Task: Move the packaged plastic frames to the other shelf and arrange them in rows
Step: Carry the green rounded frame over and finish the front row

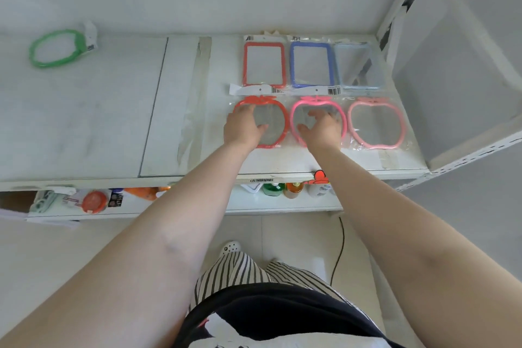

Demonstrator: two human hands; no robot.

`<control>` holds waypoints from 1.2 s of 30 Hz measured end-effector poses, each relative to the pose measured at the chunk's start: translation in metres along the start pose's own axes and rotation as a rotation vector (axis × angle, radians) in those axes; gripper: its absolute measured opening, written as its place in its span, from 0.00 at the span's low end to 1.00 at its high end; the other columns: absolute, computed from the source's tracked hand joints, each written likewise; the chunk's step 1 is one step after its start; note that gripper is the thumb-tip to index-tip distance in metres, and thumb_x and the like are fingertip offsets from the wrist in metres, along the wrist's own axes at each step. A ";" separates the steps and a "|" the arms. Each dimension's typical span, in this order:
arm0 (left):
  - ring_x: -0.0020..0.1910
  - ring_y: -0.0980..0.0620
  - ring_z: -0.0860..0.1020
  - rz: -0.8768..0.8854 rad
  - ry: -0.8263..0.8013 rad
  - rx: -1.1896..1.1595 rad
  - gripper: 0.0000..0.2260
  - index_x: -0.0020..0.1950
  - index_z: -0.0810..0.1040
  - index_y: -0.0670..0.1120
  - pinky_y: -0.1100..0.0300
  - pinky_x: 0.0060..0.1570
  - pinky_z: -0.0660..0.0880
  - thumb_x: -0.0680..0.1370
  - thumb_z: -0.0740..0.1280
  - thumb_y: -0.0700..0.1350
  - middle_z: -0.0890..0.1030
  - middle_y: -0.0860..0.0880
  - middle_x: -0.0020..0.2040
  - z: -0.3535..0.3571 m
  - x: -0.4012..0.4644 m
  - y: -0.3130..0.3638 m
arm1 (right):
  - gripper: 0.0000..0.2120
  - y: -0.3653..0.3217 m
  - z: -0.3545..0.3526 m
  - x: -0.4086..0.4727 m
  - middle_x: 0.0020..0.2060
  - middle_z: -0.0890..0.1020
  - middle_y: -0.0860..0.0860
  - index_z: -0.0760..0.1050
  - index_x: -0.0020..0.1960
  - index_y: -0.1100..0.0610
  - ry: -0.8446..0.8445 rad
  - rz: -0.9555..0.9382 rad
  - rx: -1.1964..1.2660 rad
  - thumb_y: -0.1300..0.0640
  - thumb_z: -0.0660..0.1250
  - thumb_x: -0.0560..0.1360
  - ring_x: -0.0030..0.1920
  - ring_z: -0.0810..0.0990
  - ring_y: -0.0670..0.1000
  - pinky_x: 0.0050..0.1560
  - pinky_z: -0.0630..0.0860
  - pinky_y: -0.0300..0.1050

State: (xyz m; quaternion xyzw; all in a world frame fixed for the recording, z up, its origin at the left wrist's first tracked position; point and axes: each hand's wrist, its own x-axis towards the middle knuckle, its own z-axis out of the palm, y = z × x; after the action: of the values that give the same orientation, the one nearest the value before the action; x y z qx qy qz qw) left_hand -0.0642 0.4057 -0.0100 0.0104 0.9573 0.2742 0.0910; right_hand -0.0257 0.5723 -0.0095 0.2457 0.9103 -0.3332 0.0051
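Packaged plastic frames lie in two rows at the right end of the white shelf (197,110). The back row holds a red rectangular frame (245,65), a blue rectangular frame (293,65) and a pale blue frame (356,65). In front lie a red apple-shaped frame (283,121), a bright pink apple frame (295,116) and a light pink apple frame (375,121). My left hand (243,128) rests flat on the red apple frame, fingers apart. My right hand (322,127) rests flat on the bright pink one. A green oval frame (55,48) lies alone at the far left.
A white upright post (395,14) and slotted rail (466,155) bound the shelf on the right. The lower shelf (254,206) holds bottles, an orange lid and small packages. A black cable (340,248) runs down across the floor near my feet.
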 end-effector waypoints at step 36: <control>0.67 0.47 0.73 -0.172 0.131 0.076 0.23 0.70 0.71 0.47 0.57 0.62 0.70 0.75 0.67 0.42 0.76 0.47 0.68 -0.306 -0.201 -0.498 | 0.24 -0.372 0.329 -0.317 0.61 0.77 0.50 0.70 0.67 0.49 -0.467 -0.720 -0.482 0.54 0.67 0.72 0.62 0.73 0.53 0.53 0.74 0.48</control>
State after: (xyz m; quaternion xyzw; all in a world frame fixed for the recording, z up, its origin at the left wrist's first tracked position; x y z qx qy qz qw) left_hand 0.0931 -0.1912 0.0165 -0.0861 0.9683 0.2289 0.0507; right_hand 0.0341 -0.0133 0.0144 -0.1738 0.9631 -0.1400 0.1502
